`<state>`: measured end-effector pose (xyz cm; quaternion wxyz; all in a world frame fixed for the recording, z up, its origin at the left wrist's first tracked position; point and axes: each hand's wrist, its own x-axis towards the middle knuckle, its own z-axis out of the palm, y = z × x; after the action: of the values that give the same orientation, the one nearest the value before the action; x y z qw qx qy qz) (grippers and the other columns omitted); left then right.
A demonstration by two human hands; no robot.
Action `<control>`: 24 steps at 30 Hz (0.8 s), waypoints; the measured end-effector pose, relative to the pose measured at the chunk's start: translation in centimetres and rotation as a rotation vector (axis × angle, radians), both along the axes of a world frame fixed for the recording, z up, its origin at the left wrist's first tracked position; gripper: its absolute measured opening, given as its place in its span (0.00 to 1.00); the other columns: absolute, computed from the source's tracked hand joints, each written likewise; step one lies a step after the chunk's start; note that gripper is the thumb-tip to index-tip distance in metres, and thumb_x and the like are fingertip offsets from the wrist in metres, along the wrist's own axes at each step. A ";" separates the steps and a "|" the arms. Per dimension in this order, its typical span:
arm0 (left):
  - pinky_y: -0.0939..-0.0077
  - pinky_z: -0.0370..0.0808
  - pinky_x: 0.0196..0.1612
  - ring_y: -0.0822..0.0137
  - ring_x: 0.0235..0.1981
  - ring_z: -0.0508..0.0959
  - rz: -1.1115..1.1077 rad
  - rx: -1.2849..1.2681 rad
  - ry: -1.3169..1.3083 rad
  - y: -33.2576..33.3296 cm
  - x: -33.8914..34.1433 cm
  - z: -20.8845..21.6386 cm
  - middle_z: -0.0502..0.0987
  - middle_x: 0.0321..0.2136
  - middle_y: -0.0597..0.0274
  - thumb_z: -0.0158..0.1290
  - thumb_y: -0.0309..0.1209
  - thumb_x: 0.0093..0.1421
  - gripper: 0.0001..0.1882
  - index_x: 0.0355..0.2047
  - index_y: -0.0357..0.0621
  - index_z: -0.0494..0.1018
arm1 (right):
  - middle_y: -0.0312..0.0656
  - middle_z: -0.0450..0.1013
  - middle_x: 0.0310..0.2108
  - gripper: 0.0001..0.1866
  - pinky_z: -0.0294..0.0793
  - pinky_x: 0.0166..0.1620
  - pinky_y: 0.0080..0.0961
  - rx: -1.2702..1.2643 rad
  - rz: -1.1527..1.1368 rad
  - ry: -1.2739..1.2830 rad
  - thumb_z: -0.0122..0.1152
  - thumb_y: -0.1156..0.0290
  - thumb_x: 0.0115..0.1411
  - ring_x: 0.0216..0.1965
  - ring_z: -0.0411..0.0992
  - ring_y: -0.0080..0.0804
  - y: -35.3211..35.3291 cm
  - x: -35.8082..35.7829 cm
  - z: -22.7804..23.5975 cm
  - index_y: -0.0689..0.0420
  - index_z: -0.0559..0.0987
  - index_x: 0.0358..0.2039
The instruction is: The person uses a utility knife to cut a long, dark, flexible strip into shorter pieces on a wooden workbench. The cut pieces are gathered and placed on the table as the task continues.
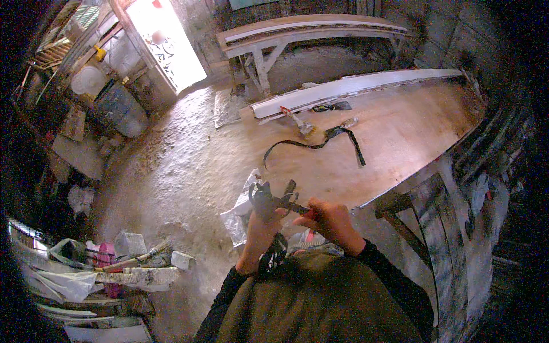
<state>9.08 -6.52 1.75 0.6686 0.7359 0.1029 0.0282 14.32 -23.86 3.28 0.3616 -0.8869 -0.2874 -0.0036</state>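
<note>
Close in front of my body, my left hand (266, 220) is closed around a bunch of dark strap (291, 204). Loops of it stick up past the fingers, and a black-and-white length (274, 254) hangs beside the wrist. My right hand (333, 222) is closed on the other end of the dark strap, which runs short between both hands. A crumpled white plastic bag (235, 220) shows just left of my left hand. On the brown tabletop (412, 126) ahead, another black strip (300, 143) lies in a loose curve. The exact kind of strap is too dark to tell.
A brush with a red handle end (297, 120) and a small dark object (333, 107) lie near a long white board (354, 88) on the table. A white-legged bench (269, 60) stands behind. Buckets (121, 108) stand left; stacked scrap (137, 277) fills the lower left.
</note>
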 end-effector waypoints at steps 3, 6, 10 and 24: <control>0.82 0.61 0.22 0.77 0.21 0.62 -0.017 -0.089 0.083 -0.8 0.3 0.6 0.66 0.21 0.70 0.50 0.29 0.52 0.08 0.31 0.40 0.65 | 0.39 0.67 0.13 0.19 0.65 0.19 0.28 -0.052 -0.090 -0.047 0.64 0.53 0.39 0.15 0.68 0.36 -0.7 0.2 -0.8 0.54 0.69 0.17; 0.82 0.60 0.21 0.77 0.20 0.61 -0.046 -0.059 0.138 -1.7 0.9 -0.3 0.65 0.21 0.70 0.50 0.30 0.53 0.08 0.31 0.41 0.65 | 0.37 0.68 0.13 0.19 0.65 0.19 0.26 -0.038 -0.148 -0.133 0.64 0.53 0.39 0.15 0.68 0.34 -2.1 1.1 -0.7 0.54 0.69 0.17; 0.81 0.61 0.22 0.77 0.21 0.61 -0.066 -0.027 0.097 -3.3 1.5 0.1 0.64 0.21 0.70 0.49 0.32 0.53 0.08 0.30 0.40 0.65 | 0.36 0.67 0.12 0.18 0.65 0.18 0.25 0.000 -0.156 -0.111 0.65 0.54 0.39 0.14 0.67 0.31 -3.4 1.7 -0.3 0.53 0.70 0.16; 0.78 0.68 0.25 0.74 0.24 0.70 -0.122 0.013 0.070 -9.9 5.8 -0.9 0.72 0.22 0.66 0.50 0.30 0.52 0.06 0.28 0.42 0.71 | 0.40 0.67 0.13 0.19 0.65 0.20 0.30 -0.185 -0.119 0.029 0.60 0.51 0.43 0.16 0.68 0.38 -12.1 7.3 -0.9 0.54 0.69 0.16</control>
<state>14.85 -16.44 0.84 0.6601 0.7458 0.0811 -0.0379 21.64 -35.99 2.40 0.2814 -0.9320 -0.2278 0.0144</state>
